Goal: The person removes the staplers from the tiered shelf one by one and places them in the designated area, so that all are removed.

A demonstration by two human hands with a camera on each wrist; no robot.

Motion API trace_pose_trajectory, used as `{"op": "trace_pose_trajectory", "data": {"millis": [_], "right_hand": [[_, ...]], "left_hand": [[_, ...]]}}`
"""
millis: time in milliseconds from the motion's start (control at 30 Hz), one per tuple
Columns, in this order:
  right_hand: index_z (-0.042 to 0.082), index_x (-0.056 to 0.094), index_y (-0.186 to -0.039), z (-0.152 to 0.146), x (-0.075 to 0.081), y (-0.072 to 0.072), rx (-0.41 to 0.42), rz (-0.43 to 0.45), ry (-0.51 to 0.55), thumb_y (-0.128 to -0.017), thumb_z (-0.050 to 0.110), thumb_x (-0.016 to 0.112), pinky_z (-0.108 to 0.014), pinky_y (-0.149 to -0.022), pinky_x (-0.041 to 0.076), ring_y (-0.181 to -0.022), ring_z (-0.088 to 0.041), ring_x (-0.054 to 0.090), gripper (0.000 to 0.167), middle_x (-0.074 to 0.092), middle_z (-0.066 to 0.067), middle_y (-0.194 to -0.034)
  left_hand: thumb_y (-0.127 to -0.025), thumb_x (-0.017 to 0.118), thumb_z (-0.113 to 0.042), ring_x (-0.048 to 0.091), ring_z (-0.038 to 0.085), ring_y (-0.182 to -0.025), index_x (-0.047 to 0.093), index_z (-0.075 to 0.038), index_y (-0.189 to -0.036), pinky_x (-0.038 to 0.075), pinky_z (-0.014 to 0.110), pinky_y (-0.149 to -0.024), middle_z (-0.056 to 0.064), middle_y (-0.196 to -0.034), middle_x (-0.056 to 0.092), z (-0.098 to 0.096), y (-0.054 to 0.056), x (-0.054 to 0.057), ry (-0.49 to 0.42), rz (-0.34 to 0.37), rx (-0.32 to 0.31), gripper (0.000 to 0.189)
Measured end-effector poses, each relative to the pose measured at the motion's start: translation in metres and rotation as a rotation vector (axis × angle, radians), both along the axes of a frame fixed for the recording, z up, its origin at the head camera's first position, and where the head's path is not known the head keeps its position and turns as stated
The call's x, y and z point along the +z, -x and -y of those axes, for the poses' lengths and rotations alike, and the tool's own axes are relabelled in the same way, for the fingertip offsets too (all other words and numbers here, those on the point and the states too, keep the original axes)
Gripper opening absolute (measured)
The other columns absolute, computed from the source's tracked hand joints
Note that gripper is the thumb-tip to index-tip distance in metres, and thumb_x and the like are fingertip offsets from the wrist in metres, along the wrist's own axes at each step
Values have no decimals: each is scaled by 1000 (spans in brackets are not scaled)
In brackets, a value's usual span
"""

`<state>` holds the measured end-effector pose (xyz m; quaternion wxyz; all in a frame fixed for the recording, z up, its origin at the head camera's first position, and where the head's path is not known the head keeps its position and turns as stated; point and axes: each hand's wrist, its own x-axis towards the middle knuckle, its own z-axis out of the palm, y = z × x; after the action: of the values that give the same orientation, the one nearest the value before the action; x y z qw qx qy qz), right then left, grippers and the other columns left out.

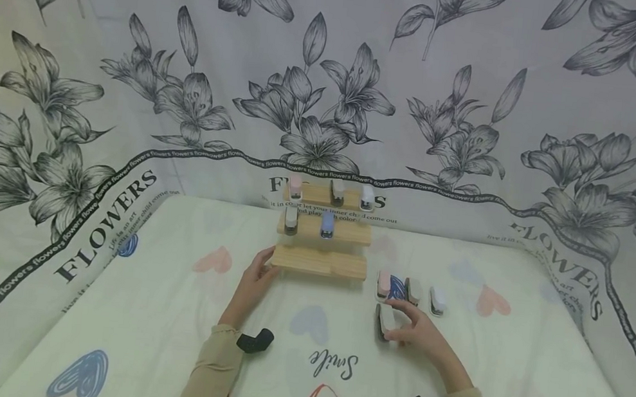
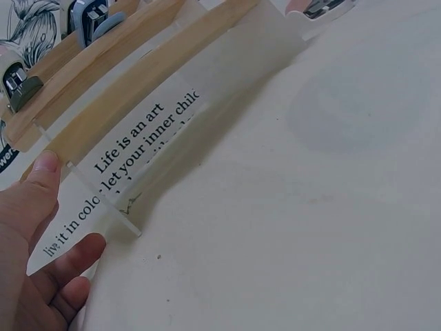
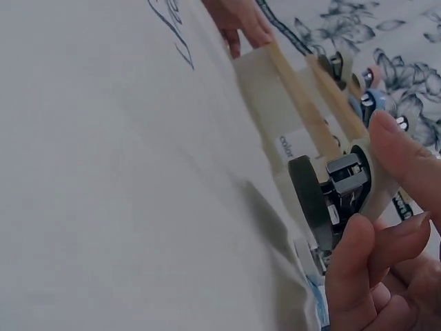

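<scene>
My right hand [image 1: 417, 330] pinches a small stapler [image 1: 384, 322] with a pale top and a dark grey-green base, between thumb and fingers. In the right wrist view this stapler [image 3: 334, 186] shows its metal front and is tilted. At the left end of a three-tier wooden display rack [image 1: 320, 261] with clear side panels is my left hand [image 1: 255, 280]. Its thumb lies on the end of the lowest tier and its fingers bend below, beside the clear panel. On the middle tier stand a pale stapler [image 1: 291, 220] and a blue stapler [image 1: 327, 225].
The top tier bears a pink stapler [image 1: 295, 187], a grey stapler [image 1: 337, 192] and a white stapler [image 1: 367, 197]. Right of the rack, another pink stapler [image 1: 383, 284], a grey-brown stapler [image 1: 412, 290] and another white stapler [image 1: 437, 301] lie on the heart-print cloth [image 1: 166, 312]. Flowered fabric [image 1: 335, 32] hangs behind.
</scene>
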<state>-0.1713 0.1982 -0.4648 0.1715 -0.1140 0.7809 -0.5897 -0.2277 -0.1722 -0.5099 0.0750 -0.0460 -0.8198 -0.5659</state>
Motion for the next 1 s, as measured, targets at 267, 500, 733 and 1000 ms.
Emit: {"op": "trace_pose_trajectory", "data": {"millis": [267, 500, 733, 1000], "right_hand": [[4, 40, -132, -4, -19, -2, 0, -3, -68, -74, 17, 74, -28, -49, 42, -48, -14, 45, 68, 49, -16, -109], [8, 42, -131, 2, -20, -2, -64, 4, -121, -72, 21, 75, -27, -49, 40, -47, -15, 44, 69, 47, -16, -114], [14, 43, -131, 8, -21, -2, -132, 36, -162, -70, 26, 77, -28, -49, 40, -47, -15, 43, 71, 42, -13, -121], [16, 43, -131, 9, -17, -3, -131, 43, -199, -69, 27, 78, -29, -51, 40, -48, -15, 45, 72, 54, -10, -100]], "left_hand": [[-85, 53, -46, 53, 19, -94, 36, -27, -135, 42, 40, -80, 3, -138, 35, -2, -3, -3, -18, 30, 5, 55], [-86, 53, -46, 55, 17, -92, 35, -28, -135, 43, 39, -78, 1, -138, 36, 0, 0, -1, 6, 17, 11, 55], [-86, 52, -47, 54, 20, -92, 34, -23, -136, 43, 41, -78, 5, -139, 34, 0, 0, 4, 18, 11, 3, 58], [-86, 51, -50, 53, 19, -93, 32, -25, -137, 41, 40, -80, 3, -140, 32, 1, 1, 2, 17, 25, -11, 60]]}}
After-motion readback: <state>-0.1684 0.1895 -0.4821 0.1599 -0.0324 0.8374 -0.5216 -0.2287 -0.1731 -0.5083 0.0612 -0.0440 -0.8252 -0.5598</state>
